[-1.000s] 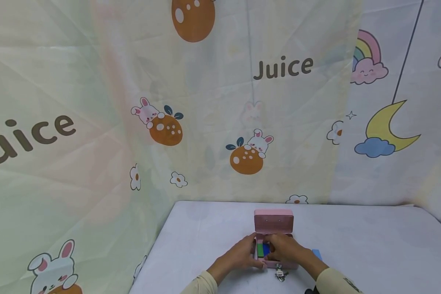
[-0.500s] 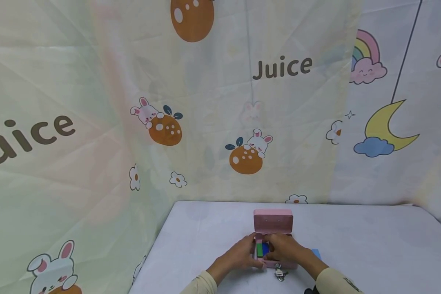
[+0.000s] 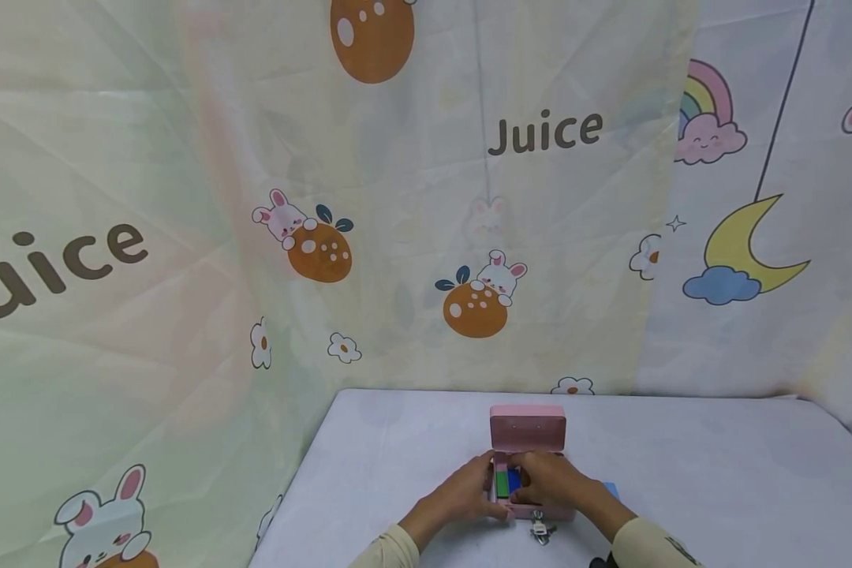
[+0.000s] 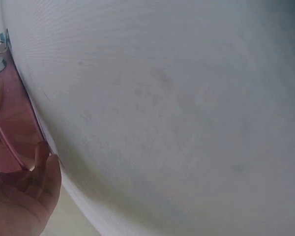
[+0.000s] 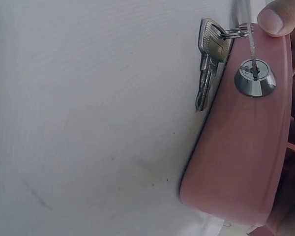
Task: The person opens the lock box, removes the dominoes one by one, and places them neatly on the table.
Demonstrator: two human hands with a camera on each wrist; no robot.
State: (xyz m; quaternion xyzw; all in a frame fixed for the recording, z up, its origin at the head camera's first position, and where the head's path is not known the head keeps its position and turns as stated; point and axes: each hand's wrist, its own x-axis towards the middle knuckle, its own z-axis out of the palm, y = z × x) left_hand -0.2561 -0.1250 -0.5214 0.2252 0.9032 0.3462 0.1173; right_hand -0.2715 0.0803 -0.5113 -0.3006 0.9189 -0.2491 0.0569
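A pink metal cash box stands on the table with its lid raised. My left hand grips its left side, the thumb at the front edge and the fingers along the side wall. My right hand reaches down inside with bent fingers; whether they hold anything is hidden. Beside those fingers, a green block and a blue block lie in the box. On the front wall, the right wrist view has a round silver lock with a key in it, and a second key hanging from the ring.
A light blue flat piece lies right of the box, partly behind the right forearm. Something black shows at the bottom edge by the right sleeve. The white-covered table meets a printed cloth backdrop behind.
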